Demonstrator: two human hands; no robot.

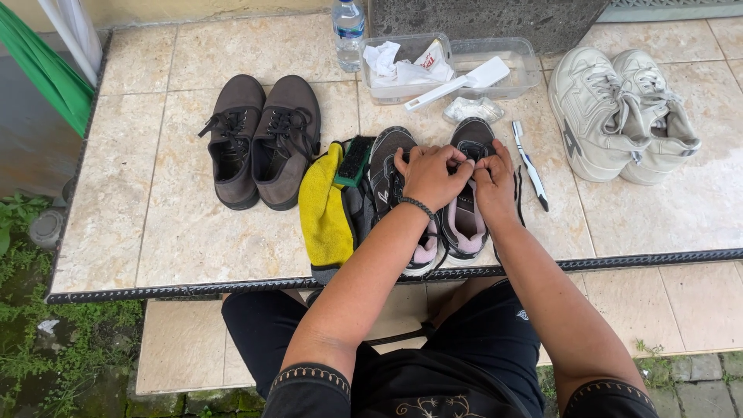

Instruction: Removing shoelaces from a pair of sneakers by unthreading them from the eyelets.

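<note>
Head view, near to far: both hands work at the dark sneakers [433, 209] at table centre. Left hand [432, 176] and right hand [493, 182] meet over the right-side shoe's tongue, fingers curled and pinching at its lacing — the exact grip is hidden. A black lace [519, 203] hangs loose beside that shoe, so unlacing looks partly done; the other shoe seems still laced. Yellow cloth [325, 213] and brush [355, 160] lie at 9 o'clock, toothbrush [531, 165] at 3 o'clock. Brown shoes [259, 139] sit at 10 o'clock, tray [511, 73] at 12 — white sneakers [619, 112] at 2 o'clock.
</note>
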